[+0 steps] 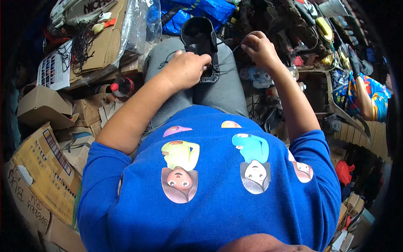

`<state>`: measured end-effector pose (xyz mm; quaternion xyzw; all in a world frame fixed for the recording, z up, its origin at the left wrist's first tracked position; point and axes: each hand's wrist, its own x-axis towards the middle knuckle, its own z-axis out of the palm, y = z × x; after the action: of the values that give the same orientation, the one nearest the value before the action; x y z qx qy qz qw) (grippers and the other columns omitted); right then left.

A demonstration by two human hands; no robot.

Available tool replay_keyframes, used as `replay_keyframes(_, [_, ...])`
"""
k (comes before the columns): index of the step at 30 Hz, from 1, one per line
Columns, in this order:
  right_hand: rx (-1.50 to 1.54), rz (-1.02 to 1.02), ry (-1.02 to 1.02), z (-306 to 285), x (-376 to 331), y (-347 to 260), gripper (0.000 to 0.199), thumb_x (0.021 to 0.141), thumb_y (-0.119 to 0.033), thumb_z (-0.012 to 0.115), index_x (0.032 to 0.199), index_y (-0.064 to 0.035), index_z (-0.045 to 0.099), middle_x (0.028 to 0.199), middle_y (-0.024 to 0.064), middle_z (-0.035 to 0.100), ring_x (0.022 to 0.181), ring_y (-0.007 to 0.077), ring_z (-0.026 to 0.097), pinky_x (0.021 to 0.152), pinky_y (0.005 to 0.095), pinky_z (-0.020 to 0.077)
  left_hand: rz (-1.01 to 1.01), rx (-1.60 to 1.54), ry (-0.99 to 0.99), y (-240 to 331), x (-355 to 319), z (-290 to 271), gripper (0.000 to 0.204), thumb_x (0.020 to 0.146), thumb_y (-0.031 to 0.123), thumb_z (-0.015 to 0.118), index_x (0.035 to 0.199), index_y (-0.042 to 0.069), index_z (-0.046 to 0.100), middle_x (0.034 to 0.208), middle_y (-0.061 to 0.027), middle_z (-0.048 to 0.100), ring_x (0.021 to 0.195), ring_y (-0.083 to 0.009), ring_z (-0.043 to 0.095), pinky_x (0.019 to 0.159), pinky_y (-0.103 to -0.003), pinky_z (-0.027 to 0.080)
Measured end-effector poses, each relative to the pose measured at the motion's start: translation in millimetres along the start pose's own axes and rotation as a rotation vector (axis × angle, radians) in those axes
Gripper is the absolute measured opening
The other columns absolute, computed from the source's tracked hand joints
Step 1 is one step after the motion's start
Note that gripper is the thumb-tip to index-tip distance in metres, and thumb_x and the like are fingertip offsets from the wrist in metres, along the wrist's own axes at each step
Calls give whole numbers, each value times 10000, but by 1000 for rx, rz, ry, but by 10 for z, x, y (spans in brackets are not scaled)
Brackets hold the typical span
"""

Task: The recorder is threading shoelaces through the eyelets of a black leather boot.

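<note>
A black shoe (pixel 197 31) lies between my thighs with its opening facing up and its inside showing. My left hand (pixel 189 69) is closed over the shoe's middle, its fingers curled. What those fingers grip is hidden, though a dark thread (pixel 164 63) loops beside the thumb. Up and to the right of the shoe, my right hand (pixel 258 48) is raised with thumb and fingers pinched together. From that pinch a thin dark thread (pixel 234 50) runs toward the shoe's right side.
Cardboard boxes (pixel 44 107) and a red-capped cola bottle (pixel 122 87) are on the left. Plastic bottles (pixel 256 75) lie below my right forearm. A blue plastic bag (pixel 205 12) is beyond the shoe. Another person's arm (pixel 363 98) shows at far right.
</note>
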<state>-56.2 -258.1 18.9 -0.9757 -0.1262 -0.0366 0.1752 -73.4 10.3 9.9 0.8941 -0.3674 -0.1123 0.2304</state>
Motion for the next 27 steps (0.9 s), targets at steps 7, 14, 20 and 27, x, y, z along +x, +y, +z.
replay_keyframes(7, [-307,-553,-291,-88,-37,-752,68,813,-192,553,830,-141,595,748,27,618,825,214,612,772,376,395,-14,7,25,-58,-47,29,125,842,141,507,943,126,579,808,-108,638,849,-303,611,774,-459,421])
replay_keyframes(14, [-154,-683,-227,79,-27,-503,98,789,-121,536,881,-143,560,713,34,600,791,230,602,768,380,405,149,216,115,-158,-319,-60,223,744,57,524,957,108,563,833,-61,614,893,-244,580,800,-377,390])
replay_keyframes(20, [545,184,-251,-123,-329,243,55,830,-121,629,848,-77,657,758,23,644,692,135,589,666,264,457,-135,-121,341,-669,-970,-436,108,810,66,571,895,66,636,833,-68,644,781,-199,608,720,-340,442])
replay_keyframes(27, [1689,23,-279,-133,110,-880,206,879,-230,637,913,-27,621,835,40,622,788,124,569,754,274,448,284,-1209,189,169,-283,-480,152,867,186,635,849,36,638,936,-85,642,975,-191,601,882,-308,439])
